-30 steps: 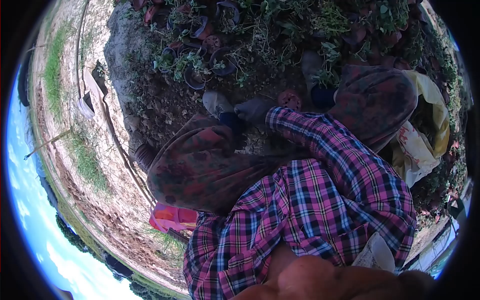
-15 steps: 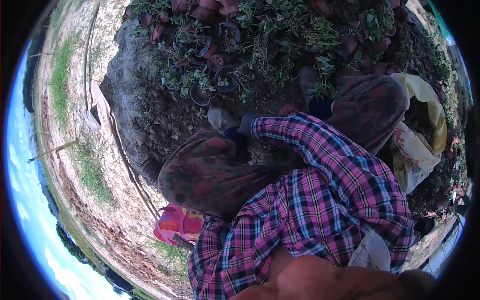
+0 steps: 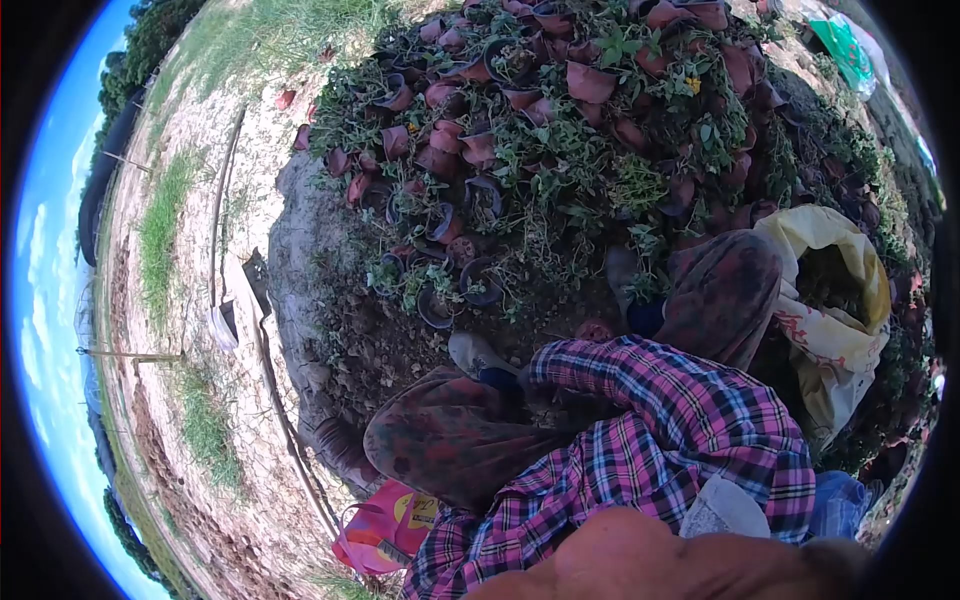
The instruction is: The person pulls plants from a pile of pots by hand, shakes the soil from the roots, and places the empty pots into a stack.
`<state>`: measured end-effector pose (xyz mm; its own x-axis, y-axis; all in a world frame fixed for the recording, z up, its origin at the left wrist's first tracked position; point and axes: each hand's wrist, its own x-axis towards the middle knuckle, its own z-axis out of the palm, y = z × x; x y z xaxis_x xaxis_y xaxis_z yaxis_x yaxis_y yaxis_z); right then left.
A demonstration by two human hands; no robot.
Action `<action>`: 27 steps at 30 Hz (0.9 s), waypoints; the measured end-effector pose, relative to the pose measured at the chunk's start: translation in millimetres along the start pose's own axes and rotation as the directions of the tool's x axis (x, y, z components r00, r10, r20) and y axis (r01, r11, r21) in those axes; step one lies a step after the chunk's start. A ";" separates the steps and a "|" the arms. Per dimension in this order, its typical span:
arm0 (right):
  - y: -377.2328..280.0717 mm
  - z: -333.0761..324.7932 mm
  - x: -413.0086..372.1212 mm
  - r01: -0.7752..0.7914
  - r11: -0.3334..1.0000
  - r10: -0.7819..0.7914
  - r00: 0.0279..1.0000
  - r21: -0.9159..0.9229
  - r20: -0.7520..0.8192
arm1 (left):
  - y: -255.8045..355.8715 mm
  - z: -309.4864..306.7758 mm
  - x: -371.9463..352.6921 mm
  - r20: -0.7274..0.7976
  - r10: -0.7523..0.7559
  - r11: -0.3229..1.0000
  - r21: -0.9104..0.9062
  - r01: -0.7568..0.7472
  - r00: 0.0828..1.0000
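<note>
My right arm, in a pink and blue plaid sleeve (image 3: 640,380), bends across my lap toward my left foot. At its cuff, only a small dark grey part of my right hand (image 3: 525,379) shows, apparently gloved, close to my left shoe (image 3: 476,355). Its fingers, and anything in them, are hidden. My left hand is out of sight behind my sleeve and legs. Between my shoes lies a reddish round object (image 3: 594,331), partly covered by the sleeve. Past my feet, dark-rimmed plant pots (image 3: 482,282) hold leafy plants.
A heap of reddish pots (image 3: 590,83) tangled with green plants spreads ahead. To my right stands an open yellow-white sack (image 3: 835,345). A pink bag (image 3: 378,535) sits at my left, near a long thin pole or hose (image 3: 270,385). A green bag (image 3: 848,55) lies far right.
My head view has tilted up, so the legs and pots appear lower and more of the heap shows. The right arm stays bent across my lap, its hand now more hidden.
</note>
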<state>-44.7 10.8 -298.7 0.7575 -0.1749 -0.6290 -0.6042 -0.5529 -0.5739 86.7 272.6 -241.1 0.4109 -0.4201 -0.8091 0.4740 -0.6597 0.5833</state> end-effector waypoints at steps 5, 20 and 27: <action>4.9 9.1 5.0 -0.019 1.000 0.020 1.000 -0.017 0.010 | 7.9 2.7 21.8 0.010 -0.007 1.000 -0.008 0.007 1.000; -2.3 29.1 -46.4 0.014 0.999 -0.008 0.993 -0.050 0.117 | 127.0 30.9 50.6 0.025 0.241 0.970 0.000 -0.241 0.970; 46.8 -39.0 -129.4 -0.290 0.945 0.239 0.926 -0.147 -0.292 | 331.5 106.1 -13.0 -0.042 0.660 0.731 0.262 -0.630 0.750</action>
<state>-161.3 -24.3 -223.8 0.6294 -0.5322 -0.5662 -0.7548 -0.5919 -0.2827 155.9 -6.8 -44.9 0.6536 -0.7246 -0.2185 -0.1164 -0.3814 0.9171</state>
